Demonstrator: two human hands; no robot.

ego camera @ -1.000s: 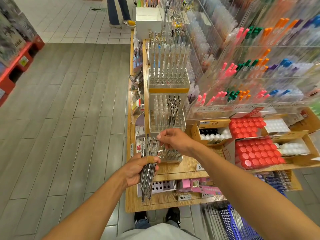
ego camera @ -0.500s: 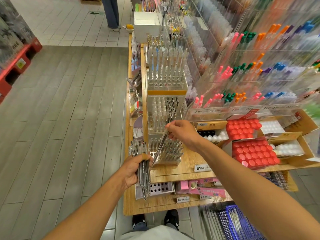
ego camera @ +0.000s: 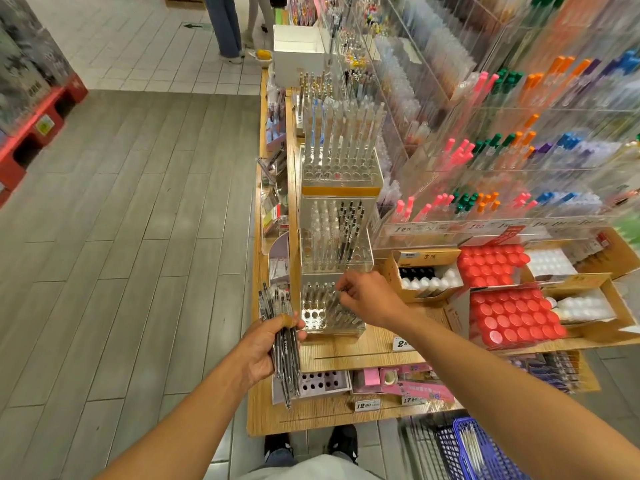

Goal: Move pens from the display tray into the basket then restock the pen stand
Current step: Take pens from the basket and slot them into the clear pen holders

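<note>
My left hand [ego camera: 268, 348] grips a bundle of dark pens [ego camera: 285, 344] just left of the clear tiered pen stand [ego camera: 334, 265]. My right hand [ego camera: 367, 297] hovers over the stand's lowest tier [ego camera: 329, 313], fingers curled and pinching the top of a pen that sits among the holes. Several pens stand in that tier, and some holes are bare. A blue basket [ego camera: 478, 448] with pens in it sits at the bottom right, by my feet.
Behind the stand stand taller clear racks [ego camera: 341, 140] of pens. Boxes of red-capped bottles [ego camera: 512, 317] and white ones lie to the right. A wall of coloured markers [ego camera: 502, 150] fills the right side. A person's legs [ego camera: 225, 26] are far down the aisle.
My right hand carried a pen from the bundle over to the stand and lowered it into the bottom tier. The left hand kept its grip on the bundle.
</note>
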